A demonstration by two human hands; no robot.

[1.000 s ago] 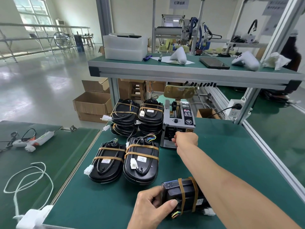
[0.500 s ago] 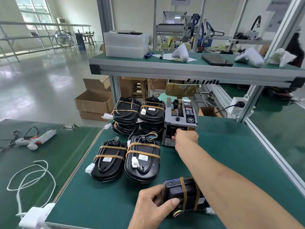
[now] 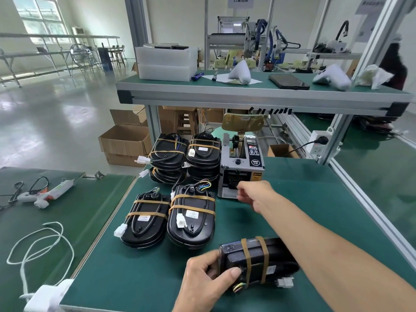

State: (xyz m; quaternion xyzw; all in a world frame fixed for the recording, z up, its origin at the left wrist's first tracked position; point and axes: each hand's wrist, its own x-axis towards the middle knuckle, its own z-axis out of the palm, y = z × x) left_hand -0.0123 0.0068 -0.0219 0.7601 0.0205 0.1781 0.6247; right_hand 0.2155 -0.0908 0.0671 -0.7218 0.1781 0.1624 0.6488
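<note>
My left hand [image 3: 202, 280] grips the left end of a black lamp unit [image 3: 258, 260] bound with two brown tape bands, lying on the green table mat [image 3: 304, 199] near the front edge. My right hand [image 3: 256, 194] reaches forward, its fingers curled just in front of the outlet of a grey tape dispenser [image 3: 240, 163]. Whether a piece of tape sits between those fingers is not visible. Two more taped black units [image 3: 191, 217] [image 3: 146, 219] lie side by side left of the dispenser. Behind them stand two stacks of the same units [image 3: 168, 154] [image 3: 204, 152].
An overhead shelf [image 3: 247, 95] carries foam trays, a phone and white parts. A wall socket block [image 3: 318, 143] hangs on the right post. On the left table lie a glue gun [image 3: 45, 194] and a white cord [image 3: 40, 244]. Cardboard boxes [image 3: 126, 140] sit on the floor.
My right hand has drawn back slightly from the dispenser's outlet toward me and to the right. My left hand keeps its grip on the black unit, which has not moved.
</note>
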